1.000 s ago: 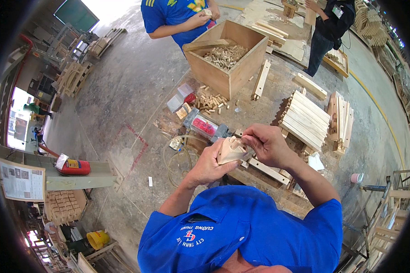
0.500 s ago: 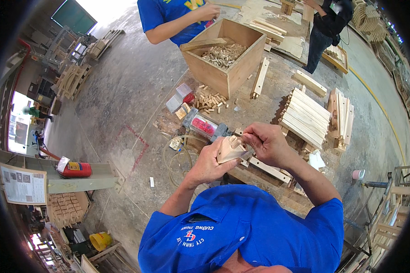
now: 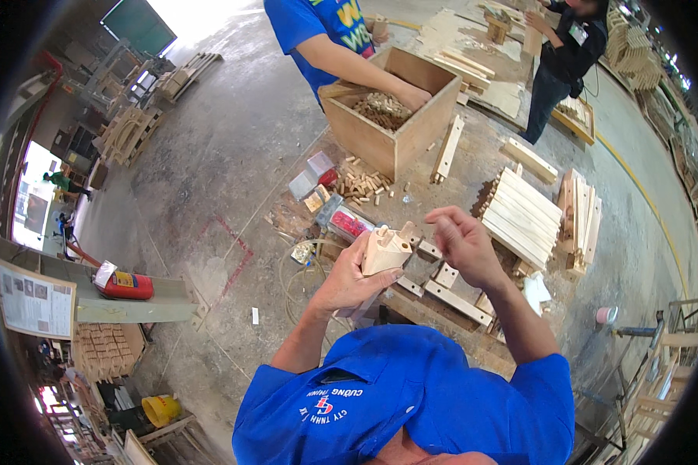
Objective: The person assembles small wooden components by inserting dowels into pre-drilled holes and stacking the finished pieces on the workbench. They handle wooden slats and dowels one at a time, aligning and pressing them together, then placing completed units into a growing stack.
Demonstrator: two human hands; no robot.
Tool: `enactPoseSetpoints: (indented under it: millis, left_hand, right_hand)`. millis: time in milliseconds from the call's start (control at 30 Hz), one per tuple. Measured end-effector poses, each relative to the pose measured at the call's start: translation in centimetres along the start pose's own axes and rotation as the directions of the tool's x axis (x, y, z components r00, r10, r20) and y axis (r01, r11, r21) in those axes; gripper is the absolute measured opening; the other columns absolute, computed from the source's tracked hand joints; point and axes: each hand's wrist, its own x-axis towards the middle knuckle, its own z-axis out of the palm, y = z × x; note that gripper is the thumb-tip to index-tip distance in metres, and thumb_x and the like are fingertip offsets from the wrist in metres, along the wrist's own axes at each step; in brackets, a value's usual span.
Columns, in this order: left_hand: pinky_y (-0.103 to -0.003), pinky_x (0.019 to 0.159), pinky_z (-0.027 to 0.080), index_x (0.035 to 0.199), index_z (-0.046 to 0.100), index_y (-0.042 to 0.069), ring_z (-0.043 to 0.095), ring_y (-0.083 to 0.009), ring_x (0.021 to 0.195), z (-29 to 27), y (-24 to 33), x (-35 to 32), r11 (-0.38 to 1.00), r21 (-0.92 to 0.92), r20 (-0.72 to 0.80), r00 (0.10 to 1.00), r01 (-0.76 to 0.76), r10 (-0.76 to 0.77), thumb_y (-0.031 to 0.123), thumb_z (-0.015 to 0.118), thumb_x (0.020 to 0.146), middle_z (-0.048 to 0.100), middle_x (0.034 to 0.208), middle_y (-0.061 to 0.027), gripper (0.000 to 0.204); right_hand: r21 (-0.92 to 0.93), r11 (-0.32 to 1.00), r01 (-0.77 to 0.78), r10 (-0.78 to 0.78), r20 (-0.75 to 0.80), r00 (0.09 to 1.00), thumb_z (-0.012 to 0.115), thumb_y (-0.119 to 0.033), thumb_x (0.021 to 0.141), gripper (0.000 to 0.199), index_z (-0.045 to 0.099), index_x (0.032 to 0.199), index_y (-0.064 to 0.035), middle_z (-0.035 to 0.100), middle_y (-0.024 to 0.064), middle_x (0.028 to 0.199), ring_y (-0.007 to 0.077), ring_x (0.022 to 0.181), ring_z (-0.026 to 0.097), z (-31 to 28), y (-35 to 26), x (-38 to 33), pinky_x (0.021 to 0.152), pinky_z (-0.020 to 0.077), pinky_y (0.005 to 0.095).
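My left hand [image 3: 347,280] grips a pale wooden furniture part [image 3: 388,249] from its left side, with the thumb along its near edge. Short wooden dowels [image 3: 406,230] stick up from its top, and a dark round hole shows in the face toward the right. To the right of the part and apart from it is my right hand [image 3: 469,252], raised with its fingers loosely bent and apart; nothing shows in it. Partly hidden behind the wooden part lies a grey device with a clear window and red contents [image 3: 347,224].
Loose dowels [image 3: 362,183] lie beside a wooden box [image 3: 376,145], where a co-worker's hand [image 3: 413,98] reaches in. Stacked wooden slats [image 3: 523,210] and drilled rails [image 3: 459,302] lie on the right. A hose [image 3: 288,280] loops at the left. Another person [image 3: 560,62] stands behind.
My right hand has come away from the wooden part and opened, moving slightly right. My left hand still holds the part. The co-worker's arm has reached down into the box.
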Motion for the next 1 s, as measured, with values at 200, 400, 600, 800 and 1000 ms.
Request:
enactPoseSetpoints:
  millis: [200,400,600,800,1000]
  left_hand:
    - [-0.029,0.095,0.05,0.135,0.059,0.004,0.06,-0.01,0.106,-0.1,-1.0,0.6,0.994,-0.106,-0.008,1.0,0.013,-0.014,0.016,0.084,0.093,0.065,0.114,-0.0012,0.05]
    - [-0.031,0.096,0.05,0.13,0.06,0.004,0.06,-0.0108,0.107,-0.2,-2.1,0.5,0.998,-0.064,-0.056,0.998,0.015,-0.018,0.015,0.083,0.093,0.065,0.116,-0.0026,0.045]
    - [-0.032,0.098,0.05,0.133,0.059,0.002,0.06,-0.0117,0.109,0.1,-1.7,0.6,1.0,-0.028,-0.068,0.998,-0.011,0.009,0.018,0.084,0.092,0.066,0.118,-0.0041,0.051]
    - [-0.033,0.099,0.051,0.135,0.06,0.003,0.061,-0.012,0.11,0.4,-1.4,0.7,1.0,0.01,-0.047,0.999,0.016,-0.015,0.02,0.086,0.091,0.069,0.118,-0.0051,0.054]
    - [-0.033,0.097,0.052,0.136,0.06,0.002,0.065,-0.0124,0.108,0.6,-0.8,0.6,0.997,0.082,-0.054,0.999,0.014,-0.01,0.022,0.085,0.091,0.073,0.117,-0.0074,0.055]
  right_hand:
    - [0.83,0.473,-0.295,0.434,0.072,0.898,0.047,-0.031,0.115,0.032,0.059,0.128,-0.0037,0.07,0.0115,0.099,0.0199,0.083,0.069,-4.7,10.4,0.9,0.069,0.0599,0.0342]
    - [0.834,0.466,-0.294,0.405,0.094,0.909,0.047,-0.01,0.11,0.039,0.046,0.147,0.0033,0.068,0.0232,0.128,0.0269,0.104,0.072,-3.6,8.1,0.5,0.087,0.0629,0.037]
    - [0.638,0.722,-0.267,0.311,0.046,0.949,0.055,-0.001,0.108,0.029,0.053,0.137,0.0001,0.069,0.0236,0.13,0.0186,0.092,0.074,-2.5,5.0,-0.6,0.069,0.0609,0.0244]
    - [0.51,0.819,-0.261,0.245,0.1,0.964,0.065,-0.014,0.108,0.016,0.06,0.119,-0.004,0.077,0.0174,0.113,0.0098,0.077,0.072,-3.2,6.3,-0.7,0.05,0.0526,0.0208]
    - [0.576,0.748,-0.331,0.418,-0.022,0.908,0.065,-0.027,0.109,0.021,0.069,0.108,-0.0061,0.072,0.0029,0.092,0.0021,0.057,0.052,-3.6,7.7,-0.2,0.042,0.0342,0.0171]
